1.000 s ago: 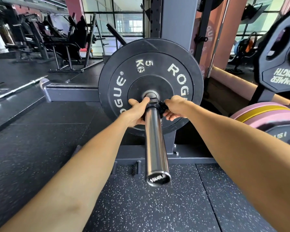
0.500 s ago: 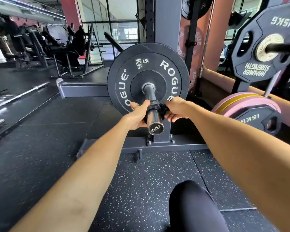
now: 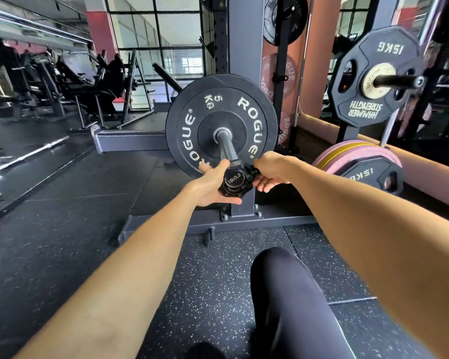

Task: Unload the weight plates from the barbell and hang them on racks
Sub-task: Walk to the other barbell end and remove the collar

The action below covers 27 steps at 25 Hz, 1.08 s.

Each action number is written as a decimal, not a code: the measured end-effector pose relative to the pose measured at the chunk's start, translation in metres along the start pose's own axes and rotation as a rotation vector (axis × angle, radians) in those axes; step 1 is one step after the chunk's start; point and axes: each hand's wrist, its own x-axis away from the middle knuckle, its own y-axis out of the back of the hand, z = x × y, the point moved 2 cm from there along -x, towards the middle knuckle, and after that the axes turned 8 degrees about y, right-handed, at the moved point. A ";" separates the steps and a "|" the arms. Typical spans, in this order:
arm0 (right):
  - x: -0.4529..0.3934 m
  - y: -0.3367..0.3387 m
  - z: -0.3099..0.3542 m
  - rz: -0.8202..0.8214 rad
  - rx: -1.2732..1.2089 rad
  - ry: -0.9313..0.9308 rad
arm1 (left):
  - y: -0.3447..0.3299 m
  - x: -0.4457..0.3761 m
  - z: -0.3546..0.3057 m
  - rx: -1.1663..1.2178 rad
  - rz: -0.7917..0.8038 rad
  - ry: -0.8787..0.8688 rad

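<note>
At the sleeve's tip, collar (image 3: 233,183) nearly off — left hand (image 3: 210,184) cups it, right hand (image 3: 269,171) pinches its lever; 5 kg plate (image 3: 221,124) on barbell (image 3: 224,147), unracked.

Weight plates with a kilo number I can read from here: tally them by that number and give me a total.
5 KG: 1, the black plate on the barbell
15KG: 2, the upper plate hung at right and the lower plate near the floor at right
Total: 3
</note>
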 end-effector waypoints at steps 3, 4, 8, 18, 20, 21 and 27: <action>0.012 0.000 0.001 0.011 0.015 -0.012 | 0.002 0.011 0.005 -0.009 0.051 0.043; 0.016 0.000 0.002 0.017 0.018 -0.012 | 0.003 0.015 0.004 -0.024 0.060 0.049; 0.028 0.002 0.017 0.016 0.014 0.029 | 0.014 0.029 -0.009 -0.079 0.123 0.071; -0.024 -0.021 0.112 0.056 -0.075 0.316 | 0.108 0.054 -0.080 -0.128 -0.111 -0.230; -0.052 -0.027 0.134 0.074 -0.112 0.366 | 0.137 0.049 -0.097 -0.179 -0.178 -0.274; -0.068 -0.030 0.145 0.079 -0.128 0.392 | 0.151 0.046 -0.106 -0.216 -0.221 -0.292; -0.162 -0.048 0.209 -0.009 -0.013 0.446 | 0.236 0.001 -0.158 -0.406 -0.435 -0.344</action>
